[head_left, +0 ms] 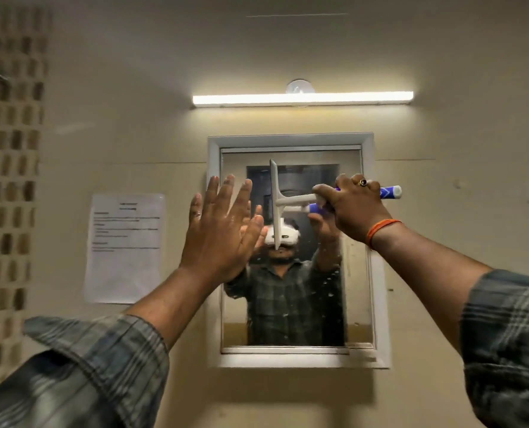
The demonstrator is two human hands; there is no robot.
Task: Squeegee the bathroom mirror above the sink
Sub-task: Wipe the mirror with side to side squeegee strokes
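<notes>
Your right hand (354,208) has its grip closed around the blue-and-white handle of the squeegee (291,202), fingers wrapped over the stem close to where it meets the head. The blade stands upright against the mirror (355,304), in its upper half and a little left of the mirror's centre line, with the handle pointing toward the mirror's right edge. Your left hand (223,230) holds nothing — fingers spread wide, palm facing the mirror's left frame; whether it touches the glass or frame I cannot tell.

The squeegee looks light and stiff, a plastic body whose blade edge is probably soft rubber, so it should take steady pressure without bending. Holding near the head, as you do, likely gives the best control of blade angle. Droplets show on the lower half of the mirror, and your left hand glistens, so expect a wet handle to be slippery — keep the fingers fully wrapped. The mirror itself is rigid but breakable; press evenly rather than hard, and keep the whole blade flat to it.
</notes>
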